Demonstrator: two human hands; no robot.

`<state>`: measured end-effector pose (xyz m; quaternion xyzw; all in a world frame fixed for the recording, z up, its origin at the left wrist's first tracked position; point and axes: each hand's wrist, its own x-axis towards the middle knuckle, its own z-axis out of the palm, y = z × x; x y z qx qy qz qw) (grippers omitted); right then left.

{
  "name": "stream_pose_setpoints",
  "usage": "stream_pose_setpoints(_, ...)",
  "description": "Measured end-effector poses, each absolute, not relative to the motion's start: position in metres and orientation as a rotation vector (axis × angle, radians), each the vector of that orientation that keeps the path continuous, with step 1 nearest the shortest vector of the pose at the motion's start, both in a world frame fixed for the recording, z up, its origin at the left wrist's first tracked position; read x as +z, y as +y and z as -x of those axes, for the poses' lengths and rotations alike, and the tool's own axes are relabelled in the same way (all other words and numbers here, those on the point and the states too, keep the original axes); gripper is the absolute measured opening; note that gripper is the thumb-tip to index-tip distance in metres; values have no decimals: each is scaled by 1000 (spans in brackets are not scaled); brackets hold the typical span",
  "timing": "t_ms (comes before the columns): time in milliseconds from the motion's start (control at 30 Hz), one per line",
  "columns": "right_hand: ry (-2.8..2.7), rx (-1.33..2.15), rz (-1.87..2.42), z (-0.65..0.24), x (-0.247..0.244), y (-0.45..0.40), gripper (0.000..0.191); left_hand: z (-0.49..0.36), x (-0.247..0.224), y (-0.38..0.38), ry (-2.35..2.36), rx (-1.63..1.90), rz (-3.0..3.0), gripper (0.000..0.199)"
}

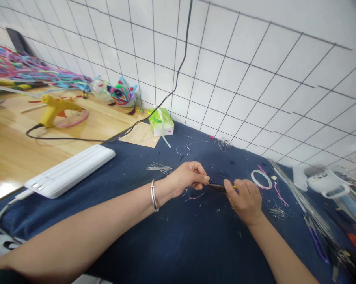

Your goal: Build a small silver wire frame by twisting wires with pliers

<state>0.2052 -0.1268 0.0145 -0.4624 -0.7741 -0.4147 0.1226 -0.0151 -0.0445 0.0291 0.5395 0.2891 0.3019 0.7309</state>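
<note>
My left hand, with a silver bangle on the wrist, is closed in a pinch over the dark cloth. Below its fingers hangs a thin beaded wire, which curves and carries small pinkish beads. My right hand is wrapped round a pair of pliers with dark jaws and a bit of yellow handle showing. The jaws point left and meet the fingertips of my left hand; what lies between them is too small to make out. Beyond my left hand lies a thin wire hoop.
Cut wires lie left of my hands, more at right. A white power bank, a yellow glue gun and a tissue pack stand leftward. Purple-handled cutters and a white mug are at right.
</note>
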Motion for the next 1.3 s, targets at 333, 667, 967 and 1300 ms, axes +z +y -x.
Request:
stream_pose_setpoints(333, -2312, -1121, 1410, -203, 15, -126, 21, 15, 34, -45, 668, 731, -1309, 14)
stream_pose_setpoints(667, -2354, -914, 1534, -197, 13, -126, 17, 21, 46, -55, 803, 819, -1867, 8)
stream_pose_setpoints(967, -2343, -586, 1604, -197, 9, -124, 14, 22, 50, -59, 735, 907, -2341, 8)
stream_pose_setpoints(1300, -2272, -558, 1635, -199, 7, -125, 11, 20, 46, -52, 651, 747, -1835, 12)
